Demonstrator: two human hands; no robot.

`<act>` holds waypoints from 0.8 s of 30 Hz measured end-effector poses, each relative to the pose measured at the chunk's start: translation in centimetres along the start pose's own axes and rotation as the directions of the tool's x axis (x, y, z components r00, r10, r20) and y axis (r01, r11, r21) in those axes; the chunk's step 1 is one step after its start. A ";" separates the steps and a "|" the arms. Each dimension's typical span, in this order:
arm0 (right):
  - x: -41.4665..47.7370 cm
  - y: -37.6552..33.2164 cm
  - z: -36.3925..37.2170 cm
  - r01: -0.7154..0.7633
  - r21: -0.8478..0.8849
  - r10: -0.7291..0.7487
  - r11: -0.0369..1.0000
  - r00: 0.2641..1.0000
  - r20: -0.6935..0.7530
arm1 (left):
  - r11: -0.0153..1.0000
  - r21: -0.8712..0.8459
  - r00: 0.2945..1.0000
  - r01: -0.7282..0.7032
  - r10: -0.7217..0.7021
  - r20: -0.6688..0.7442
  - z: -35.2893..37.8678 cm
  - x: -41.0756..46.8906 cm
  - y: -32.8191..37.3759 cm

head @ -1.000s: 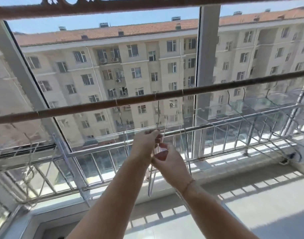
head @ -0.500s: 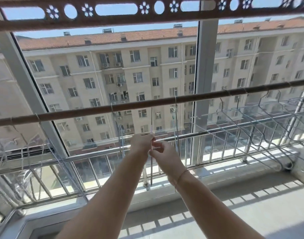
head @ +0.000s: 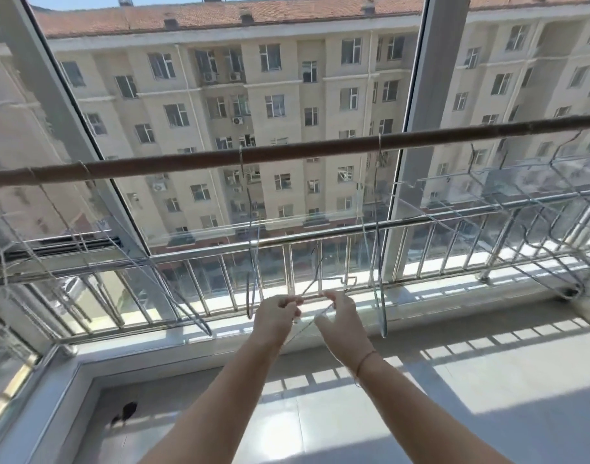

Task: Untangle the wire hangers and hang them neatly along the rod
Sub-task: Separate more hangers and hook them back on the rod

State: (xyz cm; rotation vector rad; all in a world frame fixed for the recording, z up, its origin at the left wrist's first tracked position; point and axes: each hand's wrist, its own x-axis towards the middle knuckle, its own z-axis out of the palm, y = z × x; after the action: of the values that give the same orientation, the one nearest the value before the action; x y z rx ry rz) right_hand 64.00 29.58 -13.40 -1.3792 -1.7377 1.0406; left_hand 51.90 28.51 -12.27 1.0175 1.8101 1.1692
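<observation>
At nine o'clock, tangled hangers (head: 82,244) are dangling from the rod (head: 320,150). Toward six, the left hand (head: 276,316) and right hand (head: 343,321) are each pinching one hanger (head: 312,297) by its wire, likely working it free. At three, more hangers (head: 521,212) are crowding together.

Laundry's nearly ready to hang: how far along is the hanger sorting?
Done: two hangers hang singly from the middle of the rod. In hand: left hand and right hand pinch one loose hanger below it. Left: that one needs hooking on, and the left cluster and right cluster look tangled.
</observation>
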 end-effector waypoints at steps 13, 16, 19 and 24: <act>-0.4 4.6 -2.3 0.065 -0.345 -0.044 0.936 0.997 0.067 | 0.963 0.154 0.974 -0.222 0.214 0.071 -4.3 -0.7 -2.4; -2.2 4.0 -3.2 0.014 -0.189 0.025 0.982 0.980 0.199 | 0.939 0.231 0.965 -0.254 0.264 -0.012 -4.1 -0.5 -3.3; -4.8 3.3 -2.9 -0.086 0.029 0.082 0.996 0.989 0.123 | 0.920 0.373 0.965 -0.119 0.195 -0.174 -3.0 -0.5 -4.3; -7.3 1.3 -1.6 -0.184 0.342 0.189 0.921 0.982 0.020 | 0.990 -0.130 0.998 -0.046 0.041 -0.041 0.2 -5.3 -1.4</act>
State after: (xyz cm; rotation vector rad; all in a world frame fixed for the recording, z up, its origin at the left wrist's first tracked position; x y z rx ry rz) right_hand 67.47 22.90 -14.05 -1.3372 -1.3516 1.3626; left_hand 53.98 23.46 -12.75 0.9688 1.7237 1.3241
